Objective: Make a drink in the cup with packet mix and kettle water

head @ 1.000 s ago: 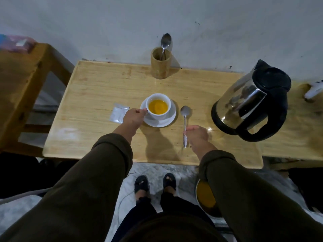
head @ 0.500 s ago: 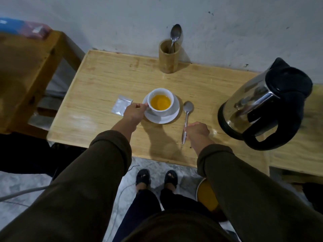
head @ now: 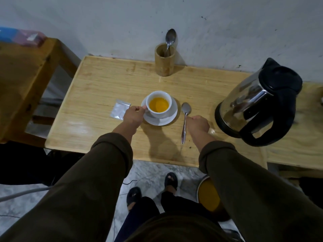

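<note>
A white cup [head: 166, 111] holding orange-yellow liquid stands on a white saucer [head: 172, 117] in the middle of the light wooden table [head: 104, 88]. My left hand [head: 133, 115] pinches the cup's handle on its left side. A steel spoon [head: 185, 119] lies on the table just right of the saucer, bowl pointing away; my right hand [head: 198, 123] is closed on its handle. A silver packet [head: 120, 111] lies flat to the left of my left hand. The steel kettle [head: 258, 102] with a black lid and handle stands at the right.
A bamboo holder [head: 164, 60] with a second spoon [head: 170, 39] stands against the wall at the back. A darker wooden bench [head: 26, 67] is at the left. Below the table edge are my feet and a round yellow-topped stool [head: 208, 198].
The view has shifted and come closer to the table. Both hands stay where they were, the left at the cup's handle and the right on the spoon handle.
</note>
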`<state>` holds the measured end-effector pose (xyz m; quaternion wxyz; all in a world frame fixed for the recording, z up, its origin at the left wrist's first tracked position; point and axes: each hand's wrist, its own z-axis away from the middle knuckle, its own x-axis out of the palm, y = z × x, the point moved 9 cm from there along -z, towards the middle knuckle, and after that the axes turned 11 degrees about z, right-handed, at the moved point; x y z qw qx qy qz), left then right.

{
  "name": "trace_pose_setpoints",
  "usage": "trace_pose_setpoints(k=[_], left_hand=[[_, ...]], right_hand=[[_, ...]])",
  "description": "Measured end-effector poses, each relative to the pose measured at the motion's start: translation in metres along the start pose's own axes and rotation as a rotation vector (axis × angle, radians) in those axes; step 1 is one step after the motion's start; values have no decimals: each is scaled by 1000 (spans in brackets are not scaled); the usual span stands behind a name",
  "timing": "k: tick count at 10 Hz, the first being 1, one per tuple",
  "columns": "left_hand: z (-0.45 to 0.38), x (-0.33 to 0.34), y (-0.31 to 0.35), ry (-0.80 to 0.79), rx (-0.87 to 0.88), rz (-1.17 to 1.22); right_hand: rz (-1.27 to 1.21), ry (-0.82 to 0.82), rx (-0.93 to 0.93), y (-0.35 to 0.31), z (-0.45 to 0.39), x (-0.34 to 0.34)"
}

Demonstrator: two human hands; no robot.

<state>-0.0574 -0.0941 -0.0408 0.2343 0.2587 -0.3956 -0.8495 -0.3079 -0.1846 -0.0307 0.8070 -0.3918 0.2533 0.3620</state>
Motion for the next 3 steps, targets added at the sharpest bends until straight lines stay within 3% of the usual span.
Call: trace_pose_setpoints(k=[3], left_hand=[[14,-15,11,-16,57,-35]], right_hand=[[-199,102,-71,-18,44,2]])
